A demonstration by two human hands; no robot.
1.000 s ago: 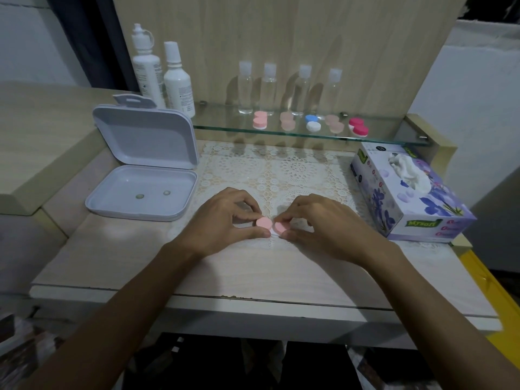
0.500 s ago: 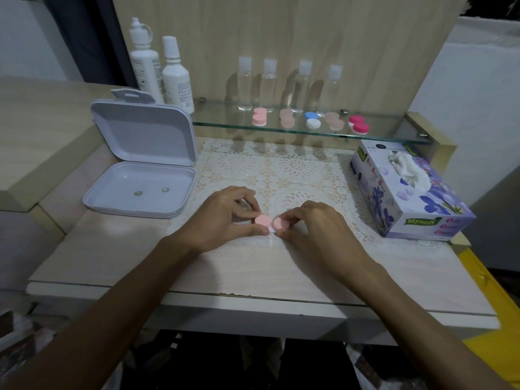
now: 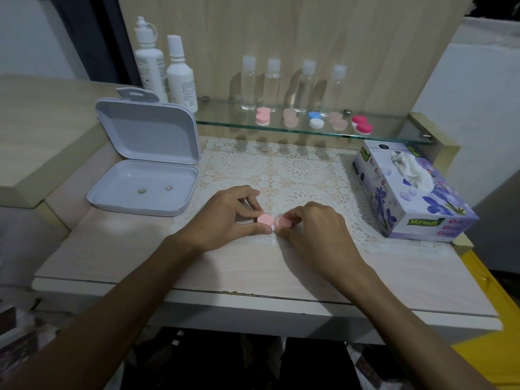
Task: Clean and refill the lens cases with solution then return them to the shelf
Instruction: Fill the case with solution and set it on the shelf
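both hands meet over the near middle of the lace mat (image 3: pixel 295 170), on a pink lens case (image 3: pixel 273 221) that lies on the mat. the left hand (image 3: pixel 228 218) pinches the case's left cap between thumb and curled fingers, and the right hand (image 3: pixel 312 229) pinches the right cap the same way, its fingertips bent round it. the mat lies on a pale wooden table (image 3: pixel 253 266). to the far left on the table sits an open grey plastic box (image 3: pixel 146 170), lid propped upright, with two small roundish things (image 3: pixel 154 190) lying in its tray; too small to tell what they are. behind the box stand two white bottles (image 3: pixel 166 71) with printed labels too small to read. along the far side runs a glass shelf (image 3: pixel 394 130) holding four clear bottles (image 3: pixel 289 85) with white caps, and in front of them five more lens cases (image 3: pixel 312 121): pink, pale peach, blue and white, pale peach, deep pink. on the right of the table is a purple tissue box (image 3: pixel 408 195) with flower print, a white tissue sticking out of its top, and the word "mysoft" in a green badge on its near face; the smaller writing around it cannot be read.
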